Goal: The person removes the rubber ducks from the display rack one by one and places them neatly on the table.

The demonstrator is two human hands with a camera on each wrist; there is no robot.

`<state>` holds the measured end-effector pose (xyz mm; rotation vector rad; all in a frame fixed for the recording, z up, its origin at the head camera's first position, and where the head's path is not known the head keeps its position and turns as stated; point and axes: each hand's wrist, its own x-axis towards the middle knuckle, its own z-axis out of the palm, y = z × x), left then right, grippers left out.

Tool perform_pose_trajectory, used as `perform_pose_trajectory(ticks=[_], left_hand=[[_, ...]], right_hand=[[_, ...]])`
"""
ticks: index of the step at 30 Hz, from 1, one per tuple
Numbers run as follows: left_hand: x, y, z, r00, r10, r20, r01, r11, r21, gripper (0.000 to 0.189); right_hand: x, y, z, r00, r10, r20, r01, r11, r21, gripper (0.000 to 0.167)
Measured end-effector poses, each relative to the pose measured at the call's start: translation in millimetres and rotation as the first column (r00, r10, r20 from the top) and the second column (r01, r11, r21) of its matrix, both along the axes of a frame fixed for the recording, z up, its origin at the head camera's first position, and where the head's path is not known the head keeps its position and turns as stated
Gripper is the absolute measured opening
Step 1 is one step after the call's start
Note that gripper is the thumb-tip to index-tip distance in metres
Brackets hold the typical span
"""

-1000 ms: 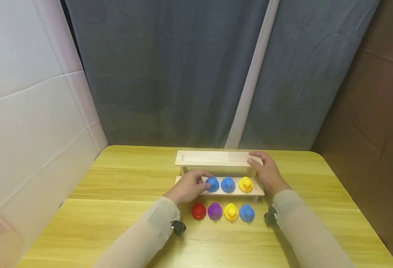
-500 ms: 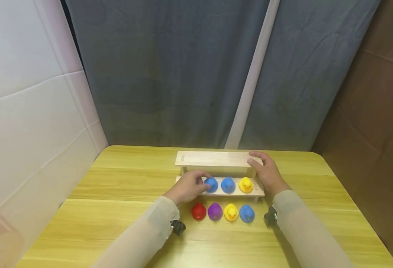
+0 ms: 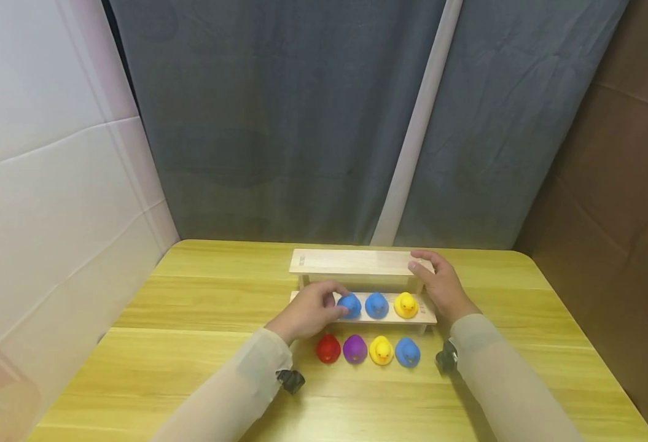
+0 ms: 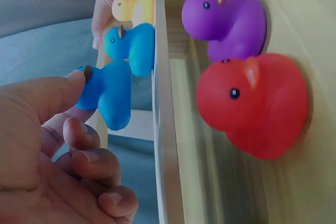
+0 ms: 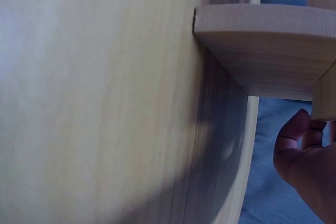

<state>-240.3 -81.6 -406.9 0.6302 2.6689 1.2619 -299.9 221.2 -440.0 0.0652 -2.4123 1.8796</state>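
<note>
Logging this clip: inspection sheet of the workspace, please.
Surface: wood-grain table
Job's things (toys): two-tier wooden stand; on its lower tier, left blue duck, middle blue duck, yellow duck; in front, red duck, purple duck, second yellow duck, third blue duck
Clutter: nothing seen
Hands: left hand pinches the left blue duck; right hand holds the upper tier's right end
Cables: nothing seen
Surroundings: gray curtain behind, white sheet left, brown sheet right

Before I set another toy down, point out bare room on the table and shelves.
Free: the upper shelf left of the right hand; the table left of the left hand, and between the sleeves, in front of the four ducks. Crowded: the lower shelf, with three ducks; its left end is mostly hidden.
</note>
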Motion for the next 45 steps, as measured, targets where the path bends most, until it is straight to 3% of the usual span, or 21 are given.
perform_pose_trajectory(ticks=[8,15,19,23,32,45], left_hand=[[9.7,1.3,1.8,0.999,-0.030,0.029,0.029,0.999,0.040,0.018],[15.1,4.4,4.5,0.999,-0.042,0.021,0.041,0.998,0.043,0.020],[17.9,6.4,4.8,0.999,-0.051,0.019,0.050,0.998,0.046,0.020],[22.4,8.9,5.3,0.998,-0.058,0.034,0.057,0.997,0.055,0.021],[33.9,16.0,7.4,0.991,-0.111,0.071,0.104,0.990,0.092,0.018],[42.5,24.0,1.6,0.985,-0.142,0.101,0.130,0.985,0.115,0.018]], right_hand=[[1.3,-1,4.2,1.000,0.006,0.010,-0.006,1.000,-0.007,0.050],[17.1,-9,27.0,1.000,0.016,0.027,-0.015,0.999,-0.029,0.044],[21.1,-11,31.6,1.000,0.012,0.027,-0.011,1.000,-0.024,0.043],[17.2,-9,27.6,1.000,0.014,0.025,-0.013,1.000,-0.024,0.044],[-1.0,-1,2.2,1.000,-0.013,0.004,0.013,1.000,-0.002,0.049],[-2.7,0,-1.0,1.000,-0.009,0.021,0.010,1.000,-0.017,0.052]])
